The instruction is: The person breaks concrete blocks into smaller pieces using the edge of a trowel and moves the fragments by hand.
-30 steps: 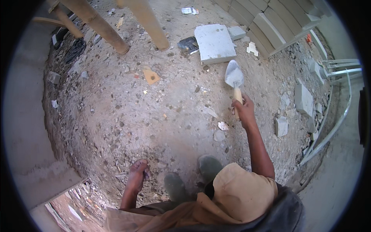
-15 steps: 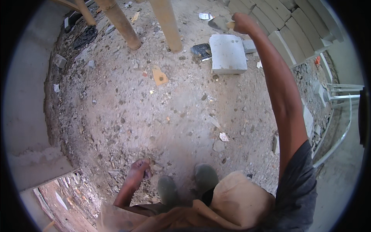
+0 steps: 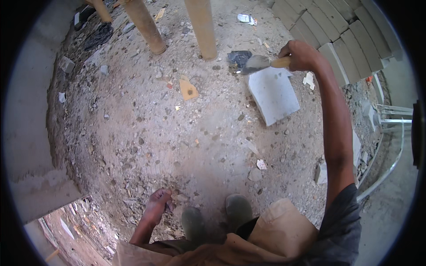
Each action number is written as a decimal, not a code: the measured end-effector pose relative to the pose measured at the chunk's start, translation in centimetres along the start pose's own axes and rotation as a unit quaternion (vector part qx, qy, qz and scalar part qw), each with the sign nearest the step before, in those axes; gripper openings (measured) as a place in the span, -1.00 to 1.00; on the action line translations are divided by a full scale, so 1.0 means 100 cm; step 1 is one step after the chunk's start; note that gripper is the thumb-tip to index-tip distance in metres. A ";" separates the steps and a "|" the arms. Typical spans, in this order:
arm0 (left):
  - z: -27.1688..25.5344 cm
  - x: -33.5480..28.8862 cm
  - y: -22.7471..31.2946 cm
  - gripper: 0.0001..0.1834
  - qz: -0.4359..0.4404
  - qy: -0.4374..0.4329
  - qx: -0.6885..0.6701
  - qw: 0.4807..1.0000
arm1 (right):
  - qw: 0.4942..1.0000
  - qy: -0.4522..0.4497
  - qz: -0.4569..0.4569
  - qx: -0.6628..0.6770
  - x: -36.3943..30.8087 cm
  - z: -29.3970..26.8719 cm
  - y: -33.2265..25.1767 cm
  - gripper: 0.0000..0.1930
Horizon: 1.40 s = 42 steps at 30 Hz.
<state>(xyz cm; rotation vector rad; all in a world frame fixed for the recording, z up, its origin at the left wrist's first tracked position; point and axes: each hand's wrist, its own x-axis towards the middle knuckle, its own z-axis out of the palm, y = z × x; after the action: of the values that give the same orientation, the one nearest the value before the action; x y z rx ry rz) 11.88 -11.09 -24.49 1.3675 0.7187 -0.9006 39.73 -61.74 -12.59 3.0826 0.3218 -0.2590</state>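
My right hand [image 3: 302, 56] is closed round the wooden handle of a trowel [image 3: 256, 64]. The arm is stretched far forward, and the metal blade points left, over the far edge of a pale grey block [image 3: 276, 98]. That block sits askew on the ground and looks tilted; whether the blade touches it I cannot tell. Low on the left, near my boots [image 3: 237, 208], hangs my left hand [image 3: 158, 205] with fingers curled in and nothing showing in them.
Grey blocks [image 3: 330, 22] are stacked at the far right. Thick round poles [image 3: 200, 29] stand on the rubble-strewn ground ahead. A crumpled black packet [image 3: 238, 58] lies beside the blade. White pipes [image 3: 395, 120] run along the right wall, and a plastered wall [image 3: 29, 111] rises at left.
My right hand has drawn the trowel nearer, so its blade is now over the block's far edge. The block has turned and shifted toward me. My left hand has barely moved.
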 end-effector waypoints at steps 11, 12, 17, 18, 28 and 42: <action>0.001 0.007 -0.001 -0.86 -0.009 -0.006 -0.010 1.000 | 0.799 0.097 0.317 0.502 0.045 0.078 0.020 -0.73; -0.002 0.006 -0.003 -0.88 -0.007 -0.002 -0.004 1.000 | 0.790 0.106 0.320 0.512 0.045 0.081 0.017 -0.73; -0.011 0.004 -0.007 -0.93 -0.009 0.011 0.013 1.000 | 0.793 0.075 0.319 0.514 0.044 0.080 0.011 -0.75; -0.011 0.004 -0.006 -0.93 -0.007 0.008 0.014 1.000 | 0.785 0.077 0.319 0.525 0.045 0.082 0.012 -0.74; -0.003 0.007 -0.003 -0.90 -0.008 0.003 0.035 0.999 | 0.729 0.102 0.332 0.589 0.043 0.116 0.016 -0.78; -0.004 0.012 -0.002 -0.80 0.006 0.000 0.038 0.999 | 0.733 0.198 0.181 0.625 0.016 0.127 0.007 -0.59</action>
<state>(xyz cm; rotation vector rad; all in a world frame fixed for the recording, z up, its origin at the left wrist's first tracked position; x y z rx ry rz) 12.33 -10.84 -25.66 1.4370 0.6811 -0.9270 39.36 -62.67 -25.37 4.3588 -0.8584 0.4145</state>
